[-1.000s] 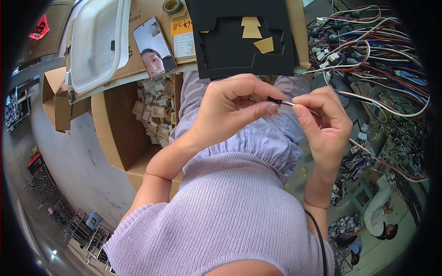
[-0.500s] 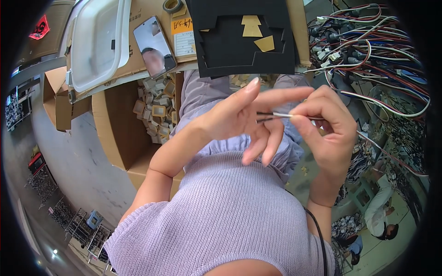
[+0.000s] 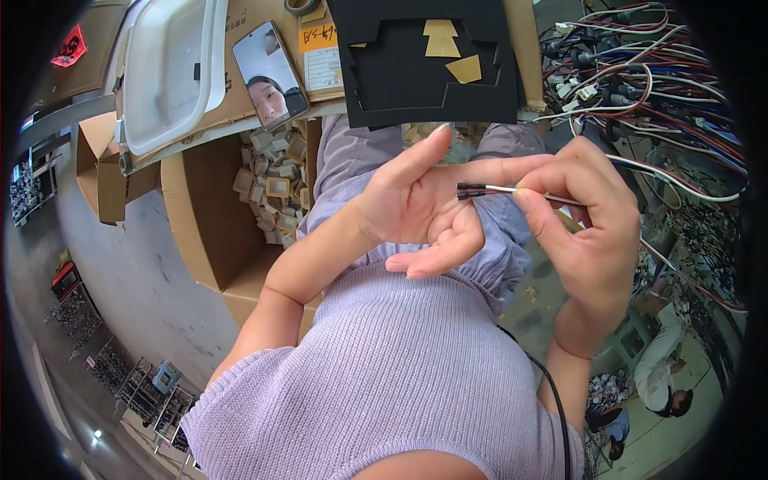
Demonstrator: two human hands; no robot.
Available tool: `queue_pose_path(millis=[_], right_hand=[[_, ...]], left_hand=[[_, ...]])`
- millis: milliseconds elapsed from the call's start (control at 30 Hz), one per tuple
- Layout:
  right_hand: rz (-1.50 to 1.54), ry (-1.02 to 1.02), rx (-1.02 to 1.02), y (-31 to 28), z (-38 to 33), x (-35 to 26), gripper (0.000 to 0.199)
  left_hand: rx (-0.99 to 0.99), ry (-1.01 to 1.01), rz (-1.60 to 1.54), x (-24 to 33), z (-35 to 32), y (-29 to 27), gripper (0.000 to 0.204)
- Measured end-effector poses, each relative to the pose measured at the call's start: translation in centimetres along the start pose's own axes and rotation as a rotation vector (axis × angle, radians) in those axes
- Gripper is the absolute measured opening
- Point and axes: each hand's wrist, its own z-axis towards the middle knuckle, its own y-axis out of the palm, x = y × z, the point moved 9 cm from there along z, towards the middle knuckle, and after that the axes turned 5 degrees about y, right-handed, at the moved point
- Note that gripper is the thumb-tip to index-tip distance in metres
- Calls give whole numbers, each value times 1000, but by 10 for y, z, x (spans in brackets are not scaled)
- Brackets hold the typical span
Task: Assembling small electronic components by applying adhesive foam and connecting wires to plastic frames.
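Has, well to the left of the left fingers, a small open cardboard box [image 3: 102,172] and, above it, a long white tray [image 3: 164,88]. Has nearer to those fingers, on the same side, a larger cardboard box [image 3: 190,212] with many small white and tan pieces [image 3: 276,188] inside. Shows a phone [image 3: 270,76] face up beyond the left fingers and to their left, with a roll of tape [image 3: 300,6] and an orange-and-white label [image 3: 322,68] just beside it.

Holds the left hand [image 3: 416,204] open, palm up, thumb spread away, forefinger stretched toward the right fingers, other fingers loosely bent, grasping nothing. Has, beyond the fingers of both hands, a black board [image 3: 400,72] with a cut-out shape and yellow pieces [image 3: 439,38] on it.

Has the black tips [image 3: 470,190] of thin wires [image 3: 500,190] right over the left fingers; cannot tell touching from apart there. Pinches these wires between thumb and forefinger of the right hand [image 3: 588,208], remaining fingers curled in. Shows a tangle of cables [image 3: 632,56] beyond the right fingers, to their right, and another person [image 3: 658,372] well apart, low on that side.
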Motion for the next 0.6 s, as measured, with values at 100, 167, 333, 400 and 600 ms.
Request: queue_pose_path(millis=[100,167,333,400,600], right_hand=[[-9,-20,4,2,1,-2,8],[-18,-23,3,3,1,-2,8],[-3,-25,8,6,2,1,7],[-10,-25,9,7,2,1,7],[-50,-21,-13,8,6,-1,9]], left_hand=[[27,-13,49,1,0,0,88],[28,-31,91,0,-1,-1,89],[20,-18,113,3,-1,1,91],[25,-15,121,2,-3,-1,92],[40,-68,313,3,-8,-6,78]])
